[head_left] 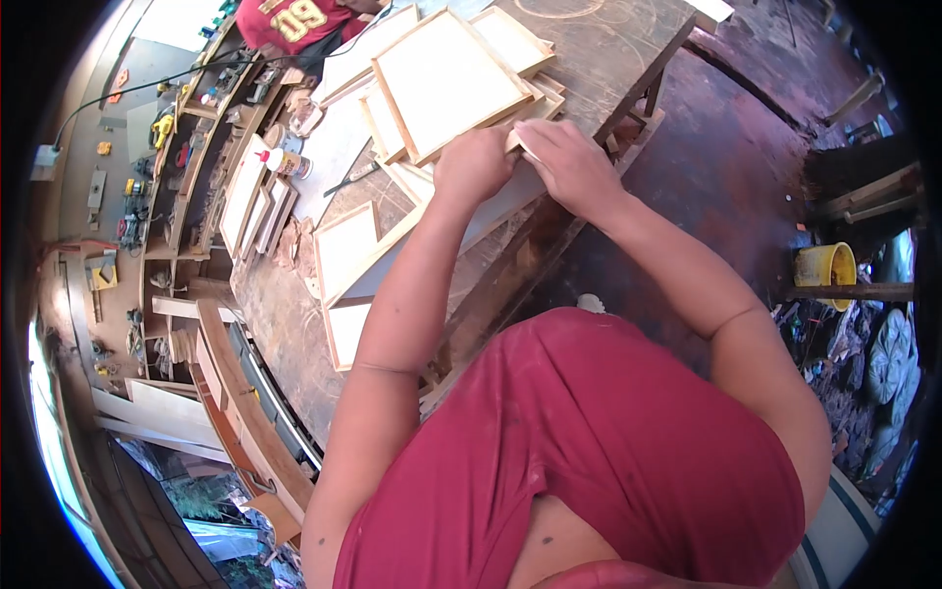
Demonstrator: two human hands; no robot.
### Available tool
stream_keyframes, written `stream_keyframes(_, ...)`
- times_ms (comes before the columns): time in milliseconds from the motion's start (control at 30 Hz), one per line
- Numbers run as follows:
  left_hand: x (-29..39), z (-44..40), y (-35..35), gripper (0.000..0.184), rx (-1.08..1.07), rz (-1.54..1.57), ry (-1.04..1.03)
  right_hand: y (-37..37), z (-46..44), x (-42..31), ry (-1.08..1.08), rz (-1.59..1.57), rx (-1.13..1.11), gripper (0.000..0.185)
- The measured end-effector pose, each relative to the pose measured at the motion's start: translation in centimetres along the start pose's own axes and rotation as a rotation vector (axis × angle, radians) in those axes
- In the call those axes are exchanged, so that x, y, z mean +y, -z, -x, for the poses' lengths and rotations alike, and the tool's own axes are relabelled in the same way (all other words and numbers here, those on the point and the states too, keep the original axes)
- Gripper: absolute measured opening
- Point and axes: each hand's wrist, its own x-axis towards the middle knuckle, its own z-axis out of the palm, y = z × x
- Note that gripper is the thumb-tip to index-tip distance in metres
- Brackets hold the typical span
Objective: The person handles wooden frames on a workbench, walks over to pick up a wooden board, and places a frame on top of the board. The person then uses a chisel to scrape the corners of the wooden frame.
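Observation:
My left hand (475, 165) is closed on the upper edge of a shallow wood-framed panel (397, 236). My right hand (571, 169) grips the same panel's edge close beside it, near a corner, thumb toward the left hand. The panel stands tilted at the table's near edge, its pale face partly hidden by my left arm. Just beyond my hands lies a stack of similar wood-framed panels (446, 83). Another framed panel (348, 334) rests flat to the left, partly under my arm.
A glue bottle with a red cap (285, 163) and a dark-handled tool (351, 178) lie on the worktable (280, 314). More frames (265, 216) are stacked at left. A person in a red shirt (294, 22) is across the table. A yellow bucket (824, 270) stands right.

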Motion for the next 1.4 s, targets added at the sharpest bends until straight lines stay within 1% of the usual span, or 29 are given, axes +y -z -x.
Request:
stream_keyframes(67,0.2,0.1,0.1,0.024,0.007,-0.006,-0.002,1.1,0.5,0.0,0.097,0.032,-0.016,0.038)
stream_keyframes(200,0.0,-0.2,0.1,0.023,0.017,-0.001,0.014,-0.2,-0.9,-0.1,0.116,0.098,0.017,0.038)
stream_keyframes(267,-0.1,-0.4,0.3,0.022,-0.021,-0.003,0.039,0.2,-0.9,-0.8,0.085,0.21,-0.087,0.038)
stream_keyframes(367,0.4,-0.1,0.7,0.021,-0.031,-0.034,0.043,1.1,-0.5,0.6,0.128,0.25,-0.06,0.039)
stream_keyframes(467,-0.2,-0.6,0.2,0.022,-0.037,0.034,0.117,0.1,-0.5,-1.4,0.171,0.251,-0.085,0.04)
stream_keyframes(600,0.2,-0.3,1.2,0.025,-0.077,-0.002,0.126,1.1,-1.3,1.3,0.21,0.326,-0.051,0.038)
stream_keyframes(667,-0.1,-0.8,0.6,0.026,-0.075,-0.01,0.136,1.1,-1.1,0.9,0.185,0.342,-0.045,0.038)
stream_keyframes(733,-0.3,-1.1,0.1,0.028,-0.074,-0.023,0.141,0.4,-0.6,-0.3,0.232,0.197,-0.088,0.042)
stream_keyframes(800,-0.4,-1.0,0.2,0.032,-0.073,-0.033,0.107,0.8,-0.8,0.2,0.225,0.224,-0.114,0.041)
stream_keyframes(867,-0.1,-0.6,0.6,0.034,-0.06,-0.064,0.083,1.4,-1.4,1.9,0.148,0.228,-0.047,0.041)
stream_keyframes(900,0.1,-0.4,0.8,0.036,-0.051,-0.094,0.06,1.4,-1.3,1.7,0.117,0.265,-0.094,0.041)
stream_keyframes(933,0.1,-0.4,0.6,0.036,-0.053,-0.096,0.056,1.4,-1.1,1.7,0.112,0.266,-0.091,0.041)
stream_keyframes(1000,-0.1,-0.6,0.2,0.04,-0.077,-0.103,0.08,1.5,-0.9,2.1,0.143,0.251,-0.058,0.033)
stream_keyframes(1033,0.0,-0.6,0.3,0.04,-0.077,-0.107,0.077,1.0,-0.5,3.0,0.141,0.252,-0.054,0.033)
stream_keyframes(1100,0.1,-0.6,0.6,0.039,-0.102,-0.073,0.1,0.3,0.0,4.8,-0.128,-0.159,-0.077,0.032)
stream_keyframes(1133,0.1,-0.9,0.7,0.039,-0.092,-0.074,0.097,0.2,-0.2,4.8,-0.121,-0.154,-0.07,0.032)
stream_keyframes(1200,-0.1,-0.8,0.3,0.04,-0.075,-0.112,0.081,-0.7,0.2,3.7,-0.096,-0.316,0.065,0.032)
stream_keyframes(1233,-0.1,-0.6,0.2,0.04,-0.084,-0.115,0.08,-1.0,-0.1,3.1,-0.042,-0.318,0.055,0.032)
stream_keyframes(1300,0.0,-0.5,0.3,0.04,-0.064,-0.063,0.065,-1.8,-0.5,1.5,-0.063,-0.323,0.081,0.032)
stream_keyframes(1400,-0.1,-0.5,0.0,0.04,-0.068,-0.07,0.068,-2.0,0.3,0.8,-0.088,-0.326,0.108,0.033)
